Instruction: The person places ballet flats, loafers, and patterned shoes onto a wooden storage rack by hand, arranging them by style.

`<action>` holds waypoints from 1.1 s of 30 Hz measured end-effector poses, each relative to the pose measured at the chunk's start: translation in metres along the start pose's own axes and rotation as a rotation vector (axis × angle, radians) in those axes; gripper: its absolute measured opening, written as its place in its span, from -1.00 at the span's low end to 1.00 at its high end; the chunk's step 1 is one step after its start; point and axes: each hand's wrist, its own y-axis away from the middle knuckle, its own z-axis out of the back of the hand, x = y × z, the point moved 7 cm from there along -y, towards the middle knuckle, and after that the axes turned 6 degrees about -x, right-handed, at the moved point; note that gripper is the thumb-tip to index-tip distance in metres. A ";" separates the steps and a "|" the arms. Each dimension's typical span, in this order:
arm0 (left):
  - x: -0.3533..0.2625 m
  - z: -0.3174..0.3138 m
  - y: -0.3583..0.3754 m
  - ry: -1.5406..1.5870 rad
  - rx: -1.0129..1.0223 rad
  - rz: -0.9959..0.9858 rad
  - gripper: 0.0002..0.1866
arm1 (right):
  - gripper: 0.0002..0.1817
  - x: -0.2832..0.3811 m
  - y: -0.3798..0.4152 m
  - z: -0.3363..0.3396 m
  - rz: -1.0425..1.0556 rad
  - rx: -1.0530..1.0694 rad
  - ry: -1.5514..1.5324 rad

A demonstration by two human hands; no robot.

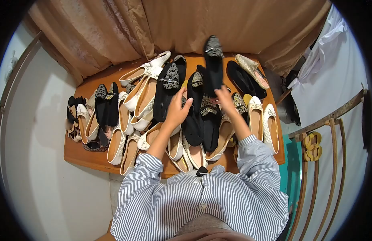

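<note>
My right hand (224, 99) grips the heel end of a black flat shoe (213, 68) with a silver-patterned toe, which points away from me over the table's far edge. With thumb and fingers apart, my left hand (178, 109) is right beside another black flat (164, 93) with a grey-patterned toe. Between and below the hands, several black flats (210, 126) with gold-patterned toes overlap each other. White ballet flats with bows (143, 96) lie to the left of my left hand, and another white flat (256, 116) lies right of my right hand.
Shoes cover much of the orange-brown wooden table (87, 157). A gold flat (253, 71) rests on a black one at the back right. Brown curtains (234, 24) hang behind. Yellow sandals (313, 146) hang on a wooden rack (333, 132) at right.
</note>
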 end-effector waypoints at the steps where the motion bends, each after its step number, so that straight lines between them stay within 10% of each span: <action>1: 0.013 -0.020 0.007 0.422 0.071 0.262 -0.42 | -0.61 0.021 0.032 -0.026 0.043 0.102 0.022; 3: 0.019 -0.021 0.016 0.561 0.022 0.466 -0.49 | -0.38 0.026 0.081 -0.064 -0.038 0.238 0.186; 5: 0.017 -0.004 0.019 0.523 -0.100 0.293 -0.60 | -0.31 0.026 0.103 -0.077 0.352 0.185 0.324; 8: 0.035 0.019 0.025 0.573 -0.160 0.351 -0.60 | -0.38 0.012 0.121 -0.080 0.339 0.263 0.249; 14: 0.045 0.027 0.021 0.674 -0.197 0.386 -0.60 | -0.56 0.007 0.129 -0.100 0.121 0.431 1.103; 20: 0.040 0.034 0.014 0.884 -0.253 0.463 -0.42 | -0.61 0.020 0.109 -0.061 0.100 0.140 0.695; 23: 0.041 0.029 0.018 1.097 -0.293 0.582 -0.35 | -0.73 0.072 0.112 -0.030 0.311 -0.147 0.526; 27: 0.032 0.009 0.018 1.013 -0.187 0.445 -0.42 | -0.74 0.107 0.124 -0.043 0.378 -0.206 0.634; 29: 0.025 -0.002 0.017 0.972 -0.134 0.370 -0.44 | -0.74 0.132 0.142 -0.065 0.837 -0.233 0.727; 33: 0.024 -0.011 0.032 1.128 0.046 0.423 -0.35 | -0.69 0.124 0.150 -0.101 1.016 -0.148 0.959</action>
